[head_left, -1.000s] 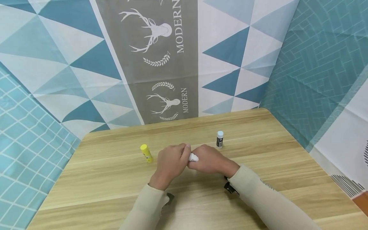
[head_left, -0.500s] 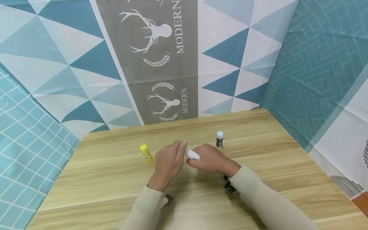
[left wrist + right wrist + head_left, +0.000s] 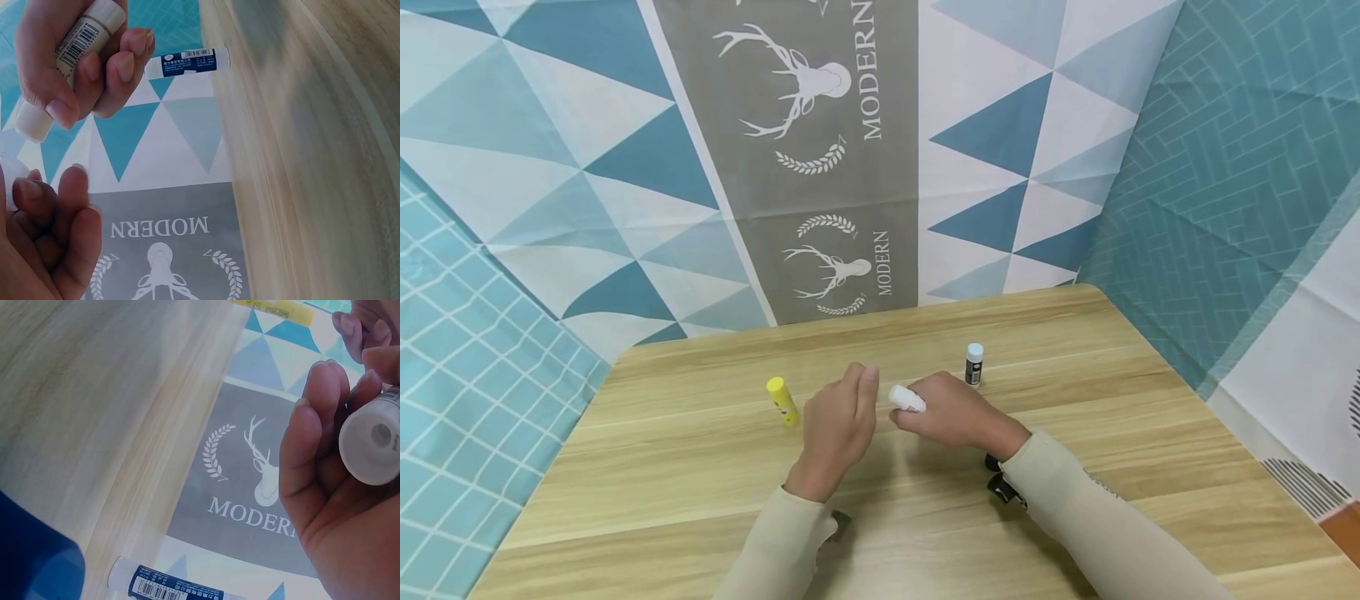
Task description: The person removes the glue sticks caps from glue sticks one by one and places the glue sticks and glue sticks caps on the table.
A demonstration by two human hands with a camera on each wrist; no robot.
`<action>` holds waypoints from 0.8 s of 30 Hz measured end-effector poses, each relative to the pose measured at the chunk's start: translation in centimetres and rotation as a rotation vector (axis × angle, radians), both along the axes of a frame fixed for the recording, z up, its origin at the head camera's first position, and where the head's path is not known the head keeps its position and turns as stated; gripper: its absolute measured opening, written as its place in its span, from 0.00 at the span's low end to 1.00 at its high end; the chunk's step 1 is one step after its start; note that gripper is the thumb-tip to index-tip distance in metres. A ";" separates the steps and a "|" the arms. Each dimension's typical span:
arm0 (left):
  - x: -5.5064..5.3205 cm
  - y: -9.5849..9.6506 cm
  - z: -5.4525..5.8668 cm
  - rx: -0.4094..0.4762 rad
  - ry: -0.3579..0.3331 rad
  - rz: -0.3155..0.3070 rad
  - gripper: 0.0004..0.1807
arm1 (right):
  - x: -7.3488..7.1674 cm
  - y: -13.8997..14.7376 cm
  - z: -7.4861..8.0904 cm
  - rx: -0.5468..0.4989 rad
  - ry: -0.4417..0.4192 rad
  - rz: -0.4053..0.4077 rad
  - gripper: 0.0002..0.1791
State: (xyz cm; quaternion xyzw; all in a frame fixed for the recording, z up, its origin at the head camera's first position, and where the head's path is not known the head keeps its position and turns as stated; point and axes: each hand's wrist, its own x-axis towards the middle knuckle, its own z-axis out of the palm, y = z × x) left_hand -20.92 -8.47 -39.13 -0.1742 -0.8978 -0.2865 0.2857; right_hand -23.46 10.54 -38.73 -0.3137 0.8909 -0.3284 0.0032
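Observation:
My right hand (image 3: 943,408) grips a white glue stick (image 3: 907,398) with a barcode label (image 3: 84,40), its fingers wrapped round the barrel. In the right wrist view the hollow round end of this glue stick (image 3: 372,447) faces the camera. To its left, my left hand (image 3: 841,417) is held apart from the stick with fingers curled. Between its thumb and fingers, the left wrist view shows a pale translucent cap-like piece (image 3: 9,181), mostly hidden by the fingers. Both hands are above the middle of the wooden table (image 3: 662,467).
A yellow glue stick (image 3: 782,402) stands left of my left hand. Behind my right hand stands a white-capped glue stick with a dark label (image 3: 974,367). Patterned cloth (image 3: 850,192) hangs behind the table. A blurred dark-blue shape (image 3: 37,550) fills a corner of the right wrist view.
A second ago both hands met around the white glue stick. My left hand has since drawn away to the left, leaving the stick in my right hand with more of it showing.

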 end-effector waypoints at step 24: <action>0.0 -0.4 -0.5 0.055 -0.045 0.019 0.11 | -0.3 0.3 0.1 0.004 -0.054 -0.028 0.23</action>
